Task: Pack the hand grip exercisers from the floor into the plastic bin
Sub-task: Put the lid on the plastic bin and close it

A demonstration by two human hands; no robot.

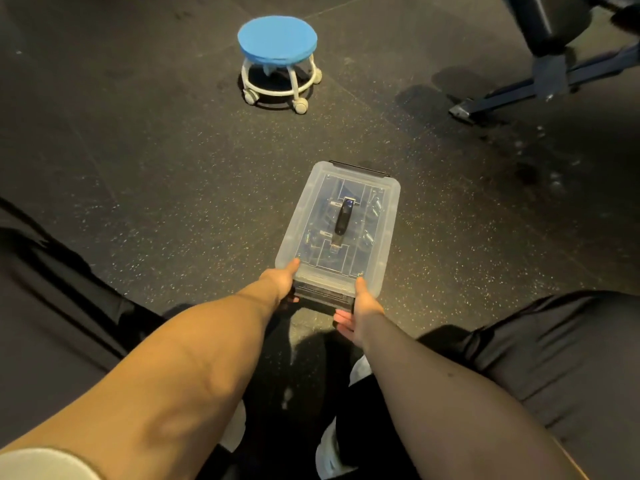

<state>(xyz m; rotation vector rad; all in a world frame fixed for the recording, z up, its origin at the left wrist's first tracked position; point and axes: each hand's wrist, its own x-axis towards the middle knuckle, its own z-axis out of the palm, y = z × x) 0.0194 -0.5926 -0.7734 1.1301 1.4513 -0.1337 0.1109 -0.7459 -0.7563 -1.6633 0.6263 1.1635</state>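
Gripping the near short end of the clear lidded plastic bin (313, 220) with left hand (281, 282) and right hand (362, 306), thumbs on top. Lies well short of the blue round stool (277, 39), long axis pointing away, just right of it.

Dim, warm indoor light. The left hand (280, 282) and forearm glow orange; the right hand (360, 306) lies in shade. Faint glare sits on the clear bin (381, 216) just beyond both hands. Deep shadow pools on the floor (304, 337) nearer than the hands. Far beyond them the stool (277, 39) looks soft; frame edges bend.
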